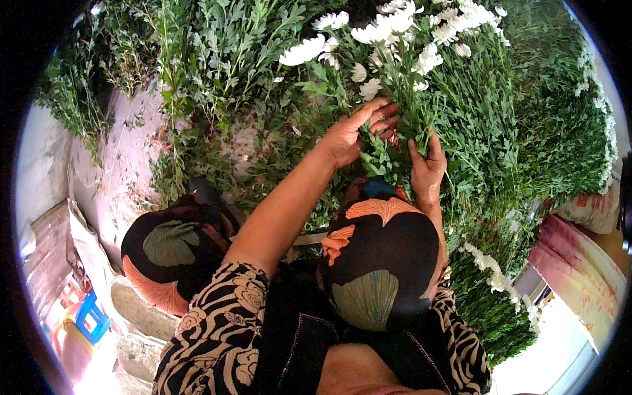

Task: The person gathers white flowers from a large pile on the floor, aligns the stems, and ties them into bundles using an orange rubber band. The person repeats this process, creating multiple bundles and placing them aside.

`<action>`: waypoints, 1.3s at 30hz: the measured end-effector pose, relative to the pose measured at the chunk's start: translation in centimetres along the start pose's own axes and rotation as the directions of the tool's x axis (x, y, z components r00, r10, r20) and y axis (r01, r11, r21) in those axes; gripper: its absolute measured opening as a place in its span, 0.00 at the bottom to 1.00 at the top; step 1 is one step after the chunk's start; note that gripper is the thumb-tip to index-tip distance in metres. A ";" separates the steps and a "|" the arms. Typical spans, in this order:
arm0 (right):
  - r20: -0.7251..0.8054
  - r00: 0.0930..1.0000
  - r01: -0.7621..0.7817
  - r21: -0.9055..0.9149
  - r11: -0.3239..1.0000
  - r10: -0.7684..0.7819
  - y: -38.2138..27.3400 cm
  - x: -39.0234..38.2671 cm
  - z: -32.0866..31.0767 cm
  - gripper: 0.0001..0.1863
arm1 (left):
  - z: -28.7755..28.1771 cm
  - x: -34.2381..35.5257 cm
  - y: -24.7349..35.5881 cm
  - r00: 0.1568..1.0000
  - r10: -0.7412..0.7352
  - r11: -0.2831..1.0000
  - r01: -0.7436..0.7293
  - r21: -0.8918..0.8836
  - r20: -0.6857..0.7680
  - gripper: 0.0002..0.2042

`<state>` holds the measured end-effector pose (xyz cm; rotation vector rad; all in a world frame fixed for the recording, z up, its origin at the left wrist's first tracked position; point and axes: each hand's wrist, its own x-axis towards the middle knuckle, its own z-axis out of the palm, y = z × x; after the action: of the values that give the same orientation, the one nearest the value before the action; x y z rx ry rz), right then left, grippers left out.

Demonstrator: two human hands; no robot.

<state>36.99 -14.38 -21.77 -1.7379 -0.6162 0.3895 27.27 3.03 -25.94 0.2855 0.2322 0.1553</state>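
At one o'clock, a leafy bunch of white flowers (pixel 403 82) lies between the left hand (pixel 350 135), fingers loosely curled, and the right hand (pixel 429 169), thumb and finger slightly parted, though I cannot tell whether either grips it.

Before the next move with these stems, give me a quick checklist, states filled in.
1. Both bare hands visible: ok. Left hand and right hand are at the green leafy stems.
2. Hands closed firmly on the stems: cannot tell; leaves and fingers hide the contact.
3. White many-petalled flower heads clear of fingers: cannot tell; the lowest sits right by the left hand.
4. Small red-orange item between the hands identified: cannot tell, mostly hidden.
5. Left black-and-beige patterned sleeve back from the stems: ok.
6. Floor free of loose green leaf litter: not ok, scattered left of the hands.
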 end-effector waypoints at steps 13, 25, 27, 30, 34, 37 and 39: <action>0.169 0.980 -0.107 0.019 0.994 0.103 -1.7 -1.9 2.4 0.34 | 0.3 -0.5 -0.7 0.990 -0.046 0.999 0.046 -0.002 0.136 0.29; -0.171 0.982 -0.156 -0.502 0.851 0.079 -2.5 6.7 -7.0 0.13 | -3.4 -1.4 3.2 0.998 0.041 0.999 -0.043 -0.029 -0.052 0.21; -0.279 0.908 -0.031 -0.787 0.616 -0.311 1.4 10.6 -14.0 0.19 | -1.7 -1.3 3.1 0.996 0.005 0.998 -0.011 -0.067 -0.091 0.18; -0.299 0.844 -0.204 -0.946 0.250 -0.444 4.7 15.9 -20.4 0.35 | -0.8 -1.2 1.8 0.989 -0.058 0.998 0.058 -0.002 -0.139 0.20; -0.235 0.955 -0.220 -0.970 0.100 -0.182 6.8 20.4 -25.6 0.32 | 0.7 -1.2 1.7 0.992 -0.070 0.997 0.071 0.005 -0.102 0.21; -0.264 0.963 -0.269 -0.935 0.233 0.051 5.3 21.4 -24.1 0.26 | 0.6 -1.4 2.2 0.987 -0.080 0.996 0.084 0.024 -0.140 0.22; -0.160 0.977 -0.131 -0.972 0.196 -0.141 4.5 19.5 -23.0 0.17 | 1.0 -1.2 2.4 0.987 -0.090 0.996 0.092 0.007 -0.130 0.22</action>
<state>66.44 -21.74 -19.16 -3.0078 -0.7753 -0.3814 26.04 4.79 -24.08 0.2778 0.3749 0.0822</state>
